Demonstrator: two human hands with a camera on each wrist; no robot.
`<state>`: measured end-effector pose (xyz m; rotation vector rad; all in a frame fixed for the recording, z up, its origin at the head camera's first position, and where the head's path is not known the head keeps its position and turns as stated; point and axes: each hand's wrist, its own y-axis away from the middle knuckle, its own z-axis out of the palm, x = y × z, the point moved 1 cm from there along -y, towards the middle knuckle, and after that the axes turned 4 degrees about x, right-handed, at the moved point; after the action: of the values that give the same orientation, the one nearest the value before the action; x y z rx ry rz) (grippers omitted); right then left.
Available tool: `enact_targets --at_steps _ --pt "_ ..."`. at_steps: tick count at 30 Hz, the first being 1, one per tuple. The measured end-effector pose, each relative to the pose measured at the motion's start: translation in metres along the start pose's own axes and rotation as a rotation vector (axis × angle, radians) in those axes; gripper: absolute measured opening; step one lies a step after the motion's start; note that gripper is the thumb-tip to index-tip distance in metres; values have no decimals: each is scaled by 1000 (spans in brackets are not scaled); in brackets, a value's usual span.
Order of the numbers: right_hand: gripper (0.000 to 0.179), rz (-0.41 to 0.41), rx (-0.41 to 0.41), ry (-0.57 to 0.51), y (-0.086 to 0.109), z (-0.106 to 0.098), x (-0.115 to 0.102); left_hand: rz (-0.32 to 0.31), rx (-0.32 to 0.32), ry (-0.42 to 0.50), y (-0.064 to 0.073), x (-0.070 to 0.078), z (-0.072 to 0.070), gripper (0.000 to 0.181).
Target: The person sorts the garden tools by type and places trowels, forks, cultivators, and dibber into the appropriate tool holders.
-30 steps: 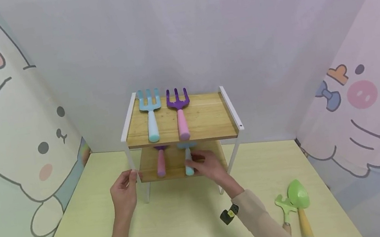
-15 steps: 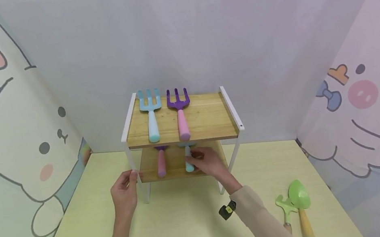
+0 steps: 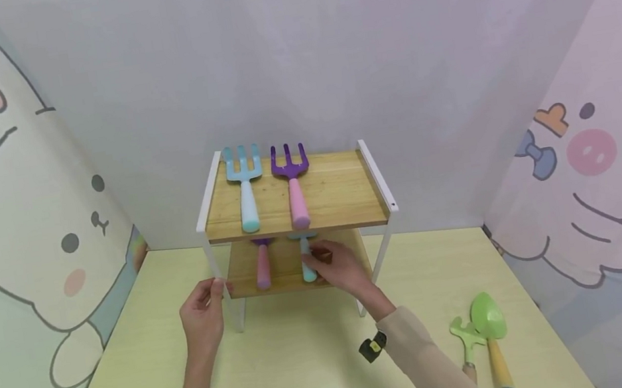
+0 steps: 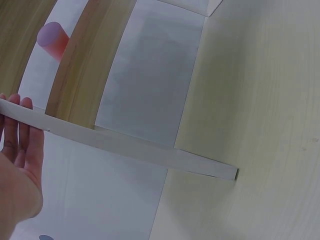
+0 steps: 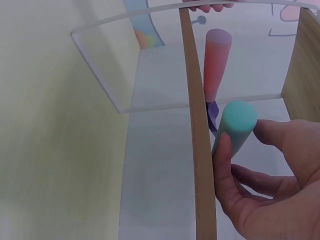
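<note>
On the lower tier of a two-tier wooden rack, my right hand pinches the handle of a light blue hand fork between thumb and fingers. The upper board hides most of this fork's head. Left of it lies a second hand fork with a pink handle and purple head. My left hand holds the rack's white front left leg, its fingers passing behind the leg. Up on the top tier, a light blue hand fork and a purple-and-pink one lie side by side, tines to the back.
At the right of the pale table lie a green trowel with a wooden handle and a small green tool with a pronged head, partly overlapping. White rails edge the rack's top. Cartoon-printed curtains surround the table.
The lower light blue fork's handle has shifted slightly toward the back, with my right hand following it. My left hand stays on the leg.
</note>
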<state>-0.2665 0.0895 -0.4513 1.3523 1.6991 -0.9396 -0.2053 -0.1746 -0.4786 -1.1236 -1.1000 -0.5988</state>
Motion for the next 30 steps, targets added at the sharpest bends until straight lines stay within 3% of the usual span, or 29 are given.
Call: enact_targets --at_steps 11,18,30 --pt "41 -85 16 -21 12 -7 1 0 4 -19 0 -2 -1 21" --pt "40 -103 57 47 22 -12 4 19 2 -21 1 -2 -1 20" --pt "39 -150 86 5 40 -21 11 12 5 -14 1 -3 -1 21"
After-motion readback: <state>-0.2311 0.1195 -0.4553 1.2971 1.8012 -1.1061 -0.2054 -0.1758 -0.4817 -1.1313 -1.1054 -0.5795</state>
